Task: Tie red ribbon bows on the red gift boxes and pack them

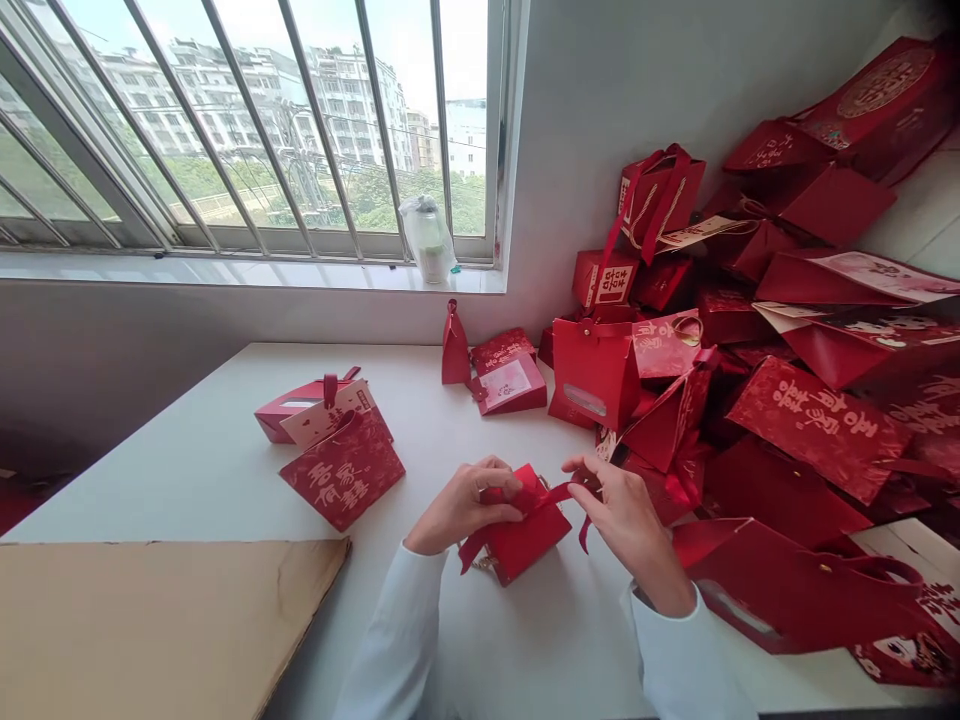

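Note:
A small red box (527,545) lies on the white table in front of me, with a red ribbon (541,499) across its top. My left hand (471,503) is at the box's left side, fingers closed on the ribbon near the middle of the box. One ribbon tail hangs below that hand. At the right, my right hand (624,510) pinches the other stretch of ribbon between thumb and fingers, just off the box's right edge, and a loose end dangles under it. Bits of gold cord show at the box's edges.
A large heap of red gift bags (795,510) fills the right side. Several bags (345,470) stand at the left, beyond a cardboard sheet (165,620). A small red bag (454,345) stands near the wall. A wrapped bottle (429,240) is on the windowsill.

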The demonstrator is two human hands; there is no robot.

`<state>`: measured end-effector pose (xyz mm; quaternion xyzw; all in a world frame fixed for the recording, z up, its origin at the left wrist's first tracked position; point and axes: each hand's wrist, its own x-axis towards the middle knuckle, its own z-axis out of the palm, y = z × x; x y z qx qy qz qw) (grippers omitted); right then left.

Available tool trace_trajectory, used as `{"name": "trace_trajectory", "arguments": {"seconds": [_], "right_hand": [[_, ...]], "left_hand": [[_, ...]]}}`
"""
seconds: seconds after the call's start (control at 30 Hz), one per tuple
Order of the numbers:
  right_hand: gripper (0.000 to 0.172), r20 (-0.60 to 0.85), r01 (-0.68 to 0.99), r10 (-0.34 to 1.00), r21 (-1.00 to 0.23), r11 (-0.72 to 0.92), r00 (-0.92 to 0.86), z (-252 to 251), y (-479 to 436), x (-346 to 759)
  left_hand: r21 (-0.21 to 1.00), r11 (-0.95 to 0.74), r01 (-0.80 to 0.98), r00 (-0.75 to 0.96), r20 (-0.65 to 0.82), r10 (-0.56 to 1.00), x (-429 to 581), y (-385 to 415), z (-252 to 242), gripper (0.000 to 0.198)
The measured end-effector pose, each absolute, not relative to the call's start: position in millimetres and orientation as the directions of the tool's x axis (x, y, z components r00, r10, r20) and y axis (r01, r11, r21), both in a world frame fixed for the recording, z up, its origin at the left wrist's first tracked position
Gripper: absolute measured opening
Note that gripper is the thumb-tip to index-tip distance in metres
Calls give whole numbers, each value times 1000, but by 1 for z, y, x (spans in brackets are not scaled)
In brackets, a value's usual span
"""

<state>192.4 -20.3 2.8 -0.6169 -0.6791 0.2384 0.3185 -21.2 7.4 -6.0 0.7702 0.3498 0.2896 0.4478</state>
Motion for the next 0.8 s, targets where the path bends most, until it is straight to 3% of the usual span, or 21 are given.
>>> {"name": "trace_trajectory", "arguments": {"seconds": [0.2,0.4,0.67,0.73,0.8], "right_hand": [[20,170,714,985,-685,141,-31,6,-10,184],[18,194,752,978,-632,187,-80,8,0,178],[29,280,767,886,-448,460,-369,32,2,153],[26,312,735,832,-393,552,-459,37,-3,147],[24,347,713,780,-326,620,-520,39,-10,142]], "left_hand": [[967,-178,181,554,49,831,-20,5,-8,24],[959,-174,224,533,29,846,-16,2,-5,31],[948,-233,217,509,94,856,-12,-2,-6,55],[954,-209,216,488,79,869,-10,-3,-9,46],[941,-219,259,443,86,892,-7,-5,-12,19]]}}
